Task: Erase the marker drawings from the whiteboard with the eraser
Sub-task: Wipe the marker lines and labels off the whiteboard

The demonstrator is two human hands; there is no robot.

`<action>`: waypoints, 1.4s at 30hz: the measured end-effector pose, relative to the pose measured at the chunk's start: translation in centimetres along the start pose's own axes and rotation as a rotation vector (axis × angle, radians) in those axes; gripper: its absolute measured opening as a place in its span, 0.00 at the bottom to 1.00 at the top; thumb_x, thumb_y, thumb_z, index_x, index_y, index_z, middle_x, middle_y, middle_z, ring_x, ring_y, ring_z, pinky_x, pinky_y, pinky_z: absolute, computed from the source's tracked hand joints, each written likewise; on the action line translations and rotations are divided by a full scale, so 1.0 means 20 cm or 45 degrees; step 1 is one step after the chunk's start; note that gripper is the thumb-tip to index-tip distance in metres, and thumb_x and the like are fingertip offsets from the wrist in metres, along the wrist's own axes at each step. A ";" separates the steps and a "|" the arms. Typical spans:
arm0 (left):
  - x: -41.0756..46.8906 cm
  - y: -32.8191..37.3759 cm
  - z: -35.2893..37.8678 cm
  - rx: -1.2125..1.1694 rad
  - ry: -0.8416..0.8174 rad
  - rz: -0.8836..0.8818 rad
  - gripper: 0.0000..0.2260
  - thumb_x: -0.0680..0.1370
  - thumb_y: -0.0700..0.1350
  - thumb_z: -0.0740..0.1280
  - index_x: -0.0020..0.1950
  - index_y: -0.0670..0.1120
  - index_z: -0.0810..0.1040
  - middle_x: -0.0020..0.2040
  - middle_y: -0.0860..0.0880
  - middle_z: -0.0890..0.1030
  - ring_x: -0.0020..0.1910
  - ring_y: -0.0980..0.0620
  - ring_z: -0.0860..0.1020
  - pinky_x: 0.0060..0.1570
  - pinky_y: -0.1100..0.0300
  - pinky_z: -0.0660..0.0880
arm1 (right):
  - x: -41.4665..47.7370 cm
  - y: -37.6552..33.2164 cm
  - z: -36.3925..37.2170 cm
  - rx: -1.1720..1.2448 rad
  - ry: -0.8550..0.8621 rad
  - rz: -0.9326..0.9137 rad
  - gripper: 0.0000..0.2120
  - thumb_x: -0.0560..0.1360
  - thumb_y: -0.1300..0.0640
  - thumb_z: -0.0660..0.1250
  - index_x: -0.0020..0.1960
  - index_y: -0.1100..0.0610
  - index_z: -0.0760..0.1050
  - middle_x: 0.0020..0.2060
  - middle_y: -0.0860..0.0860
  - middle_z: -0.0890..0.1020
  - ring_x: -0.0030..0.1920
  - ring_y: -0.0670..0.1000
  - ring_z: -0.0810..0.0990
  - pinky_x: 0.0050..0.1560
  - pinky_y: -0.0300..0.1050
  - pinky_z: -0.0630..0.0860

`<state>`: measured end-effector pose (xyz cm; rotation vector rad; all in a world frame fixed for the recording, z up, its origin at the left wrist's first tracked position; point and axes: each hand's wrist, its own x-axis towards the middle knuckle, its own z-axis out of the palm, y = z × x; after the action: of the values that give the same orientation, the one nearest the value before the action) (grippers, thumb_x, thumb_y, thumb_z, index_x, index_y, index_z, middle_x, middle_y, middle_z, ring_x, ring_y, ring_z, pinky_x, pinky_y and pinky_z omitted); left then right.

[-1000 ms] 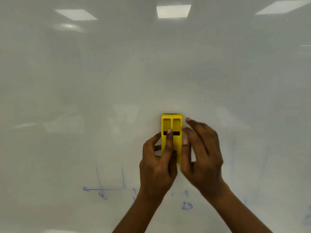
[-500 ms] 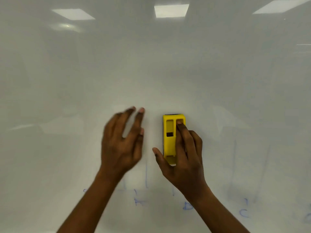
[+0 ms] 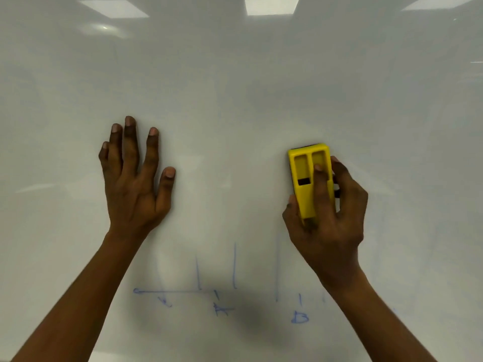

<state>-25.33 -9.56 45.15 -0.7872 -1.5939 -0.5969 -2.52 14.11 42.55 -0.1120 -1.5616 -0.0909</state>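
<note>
Holding a yellow eraser [image 3: 311, 180] against a whiteboard [image 3: 235, 87], the person's right hand [image 3: 328, 218] has its grip closed around the eraser's lower half: the thumb presses the left edge, one finger lies along the top of the yellow back, and the other fingers wrap the right edge. The eraser stands nearly upright, tilted slightly, with a dark pad edge just visible along its top. Two long recesses run down its back, and a small dark slot shows beside the resting finger.

The left hand [image 3: 136, 184] is flat and spread open, holding nothing, well apart to the left of the grip. Whether its palm touches the board cannot be told.

Compared with half a second earlier, the two hands have drawn further apart: the left hand, which was raised just beside the eraser, now sits far to the left, and the right hand has carried the eraser rightward. A second ago, both hands were together on the eraser.

Below the grip, blue marker drawings [image 3: 198, 291] remain: a horizontal line with a small arrowhead at its left end, several faint vertical strokes rising from it, and beneath them short tick marks with a letter A [image 3: 222, 309] and a letter B [image 3: 300, 317]. The B lies below and slightly left of the grip. Ceiling lights [image 3: 271, 5] reflect along the board's upper part.
</note>
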 end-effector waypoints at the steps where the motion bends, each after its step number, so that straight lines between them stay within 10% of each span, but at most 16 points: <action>1: 0.00 0.00 0.01 0.002 0.007 -0.003 0.28 0.88 0.54 0.55 0.87 0.46 0.56 0.86 0.38 0.53 0.86 0.35 0.52 0.84 0.38 0.49 | 0.01 0.00 0.01 0.000 0.003 -0.021 0.26 0.78 0.59 0.74 0.73 0.67 0.72 0.67 0.72 0.75 0.64 0.67 0.76 0.58 0.62 0.79; 15: 0.00 -0.01 0.01 -0.054 0.009 -0.030 0.28 0.88 0.55 0.57 0.85 0.43 0.61 0.84 0.32 0.58 0.84 0.31 0.55 0.84 0.42 0.47 | -0.49 -0.25 0.19 0.105 -0.531 -0.788 0.24 0.77 0.55 0.76 0.71 0.61 0.79 0.70 0.62 0.79 0.58 0.62 0.81 0.61 0.55 0.77; 23: 0.01 0.01 0.00 -0.077 0.012 -0.050 0.28 0.88 0.54 0.60 0.84 0.42 0.63 0.83 0.32 0.60 0.84 0.30 0.57 0.84 0.41 0.50 | -0.02 -0.23 0.18 0.061 -0.097 -0.273 0.28 0.79 0.56 0.75 0.73 0.67 0.71 0.69 0.63 0.79 0.54 0.65 0.81 0.56 0.58 0.80; 34: 0.00 0.00 -0.01 -0.052 0.024 -0.044 0.27 0.88 0.52 0.61 0.84 0.41 0.64 0.82 0.29 0.62 0.82 0.28 0.58 0.83 0.40 0.51 | -0.72 -0.43 0.29 0.173 -0.569 -0.957 0.19 0.85 0.60 0.65 0.74 0.64 0.74 0.70 0.61 0.79 0.57 0.59 0.81 0.60 0.52 0.77; 42: 0.00 0.01 -0.01 -0.017 0.026 -0.055 0.26 0.88 0.51 0.61 0.82 0.38 0.67 0.80 0.27 0.64 0.81 0.25 0.60 0.82 0.35 0.55 | -0.31 -0.44 0.33 0.039 -0.198 -0.554 0.23 0.79 0.59 0.74 0.72 0.65 0.77 0.69 0.61 0.80 0.53 0.60 0.81 0.56 0.54 0.77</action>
<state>-25.15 -9.55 45.16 -0.7561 -1.5928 -0.6452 -10.26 6.21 36.47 0.2525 -1.7212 -0.4083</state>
